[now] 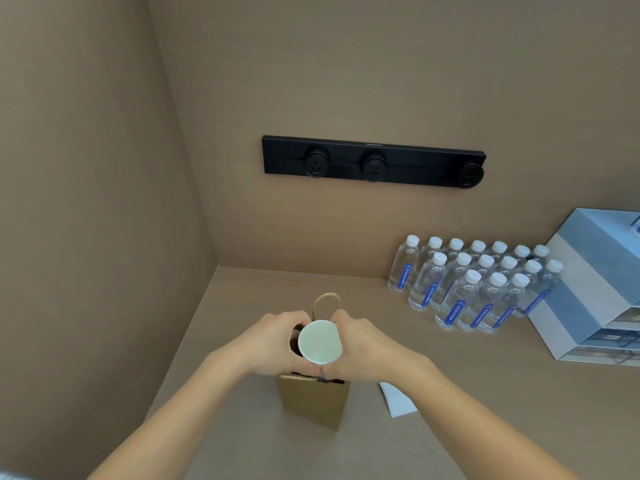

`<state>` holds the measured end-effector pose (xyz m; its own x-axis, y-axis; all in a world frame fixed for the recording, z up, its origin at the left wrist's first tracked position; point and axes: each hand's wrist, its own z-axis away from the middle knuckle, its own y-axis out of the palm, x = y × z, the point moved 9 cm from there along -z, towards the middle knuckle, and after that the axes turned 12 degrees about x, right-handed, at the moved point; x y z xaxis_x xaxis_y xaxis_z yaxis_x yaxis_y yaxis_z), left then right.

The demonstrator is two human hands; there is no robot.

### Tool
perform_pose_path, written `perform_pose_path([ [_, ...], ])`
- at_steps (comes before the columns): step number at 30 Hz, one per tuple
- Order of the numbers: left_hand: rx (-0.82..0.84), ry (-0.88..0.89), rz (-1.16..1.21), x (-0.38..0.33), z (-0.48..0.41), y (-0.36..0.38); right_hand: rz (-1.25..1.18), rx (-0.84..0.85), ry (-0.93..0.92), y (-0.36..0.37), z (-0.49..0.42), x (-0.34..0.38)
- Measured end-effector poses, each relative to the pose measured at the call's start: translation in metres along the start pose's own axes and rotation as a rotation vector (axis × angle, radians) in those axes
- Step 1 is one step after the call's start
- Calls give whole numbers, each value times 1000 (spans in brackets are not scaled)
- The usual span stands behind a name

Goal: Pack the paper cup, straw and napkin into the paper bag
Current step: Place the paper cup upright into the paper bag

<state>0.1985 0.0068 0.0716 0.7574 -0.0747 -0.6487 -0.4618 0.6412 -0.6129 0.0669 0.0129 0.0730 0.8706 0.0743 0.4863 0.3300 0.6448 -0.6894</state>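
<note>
A brown paper bag [313, 400] stands upright on the counter, its twisted handle sticking up behind my hands. A white paper cup [320, 342] sits upright in the bag's open mouth, its empty inside facing me. My left hand [273, 344] wraps the cup's left side at the bag's rim. My right hand [363, 351] holds the cup's right side, fingers curled at its edge. A white napkin [398, 400] lies flat on the counter right of the bag, partly hidden by my right forearm. No straw is visible.
Several small water bottles [474, 285] stand in rows at the back right. A blue and white drawer box [595, 289] sits at the far right. A black socket rail [374, 162] is fixed on the back wall. A side wall closes the left.
</note>
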Motion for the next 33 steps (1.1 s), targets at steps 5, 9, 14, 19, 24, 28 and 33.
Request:
perform_pose_path([
  [5, 24, -15, -60, -2, -5, 9, 234, 31, -5, 6, -7, 10],
  [9, 4, -30, -99, 0, -7, 13, 408, -20, -4, 7, -14, 21],
  [14, -94, -9, -102, 12, -4, 10, 543, 5, 21, 15, -25, 24],
  [19, -296, -101, -66, 33, 0, 2, 638, -12, 39, 13, -33, 30],
  [24, -313, -217, 19, 53, -1, 6, 749, 21, -28, 24, -42, 41],
  [28, -283, -239, 83, 59, 0, 12, 820, 93, -60, 34, -54, 47],
  [33, -273, -251, 182, 64, 0, 15, 1011, 179, 32, 52, -72, 38],
])
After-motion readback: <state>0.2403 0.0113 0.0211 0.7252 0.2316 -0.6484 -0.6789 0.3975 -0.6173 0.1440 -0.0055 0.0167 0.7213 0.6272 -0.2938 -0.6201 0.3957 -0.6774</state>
